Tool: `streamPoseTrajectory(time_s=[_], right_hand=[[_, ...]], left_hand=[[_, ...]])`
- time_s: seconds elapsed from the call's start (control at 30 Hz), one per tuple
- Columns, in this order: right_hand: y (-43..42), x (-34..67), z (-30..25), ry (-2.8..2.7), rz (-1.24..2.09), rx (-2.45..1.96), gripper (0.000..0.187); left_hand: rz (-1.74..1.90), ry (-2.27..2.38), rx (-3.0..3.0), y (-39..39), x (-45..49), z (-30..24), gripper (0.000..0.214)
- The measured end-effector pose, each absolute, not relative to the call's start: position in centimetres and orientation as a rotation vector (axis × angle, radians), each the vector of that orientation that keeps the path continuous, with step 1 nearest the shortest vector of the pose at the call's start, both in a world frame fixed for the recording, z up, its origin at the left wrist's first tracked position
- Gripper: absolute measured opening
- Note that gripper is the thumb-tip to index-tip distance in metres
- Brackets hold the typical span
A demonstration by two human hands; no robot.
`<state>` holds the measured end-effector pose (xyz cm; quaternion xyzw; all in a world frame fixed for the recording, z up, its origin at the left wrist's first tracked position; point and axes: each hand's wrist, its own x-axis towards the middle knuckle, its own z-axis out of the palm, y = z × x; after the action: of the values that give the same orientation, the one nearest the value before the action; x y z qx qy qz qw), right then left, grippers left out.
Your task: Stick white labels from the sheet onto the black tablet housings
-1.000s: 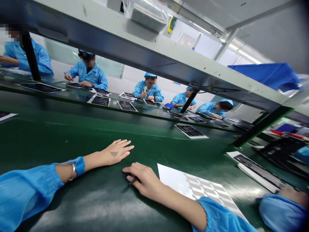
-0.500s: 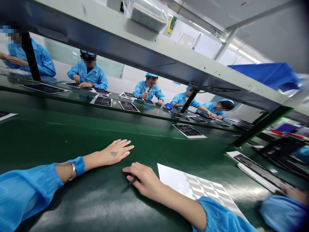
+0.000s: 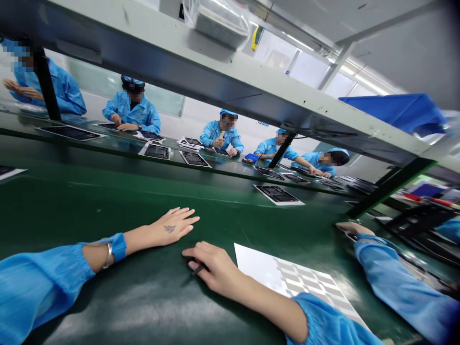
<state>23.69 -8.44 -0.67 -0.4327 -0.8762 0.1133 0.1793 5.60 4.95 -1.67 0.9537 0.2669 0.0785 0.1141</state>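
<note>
My left hand (image 3: 174, 226) lies palm down on the green work surface (image 3: 118, 306), fingers stretched out, holding nothing. A dark tattoo shows on its back, and a bracelet and a blue band circle the wrist. Close to its right, my right hand (image 3: 215, 268) rests with curled fingers on a thin dark pen-like tool (image 3: 198, 270); only a short part of the tool shows, so its exact kind is unclear. Beside my right forearm lies a white sheet (image 3: 253, 263) with rows of grey stickers, partly covered by my sleeve.
A co-worker's arm (image 3: 391, 273) reaches in from the right. Black frame-like parts on white sheets (image 3: 279, 195) lie beyond my hands and along the far bench. Several co-workers in blue sit opposite. A shelf (image 3: 230, 81) crosses overhead on dark posts (image 3: 391, 189).
The co-worker's arm on the right has reached forward over the part there. Black parts on the far bench shifted slightly right, and the nearer one slightly left. My hands have stayed still.
</note>
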Motion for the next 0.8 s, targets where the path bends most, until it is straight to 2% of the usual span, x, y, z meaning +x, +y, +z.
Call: streamPoseTrajectory(time_s=[0.8], right_hand=[[-8.42,23.65,-0.51,-2.491,0.318,-1.221,0.024]], left_hand=[[0.189,0.802,2.786,4.93,5.62,-1.61,0.050]])
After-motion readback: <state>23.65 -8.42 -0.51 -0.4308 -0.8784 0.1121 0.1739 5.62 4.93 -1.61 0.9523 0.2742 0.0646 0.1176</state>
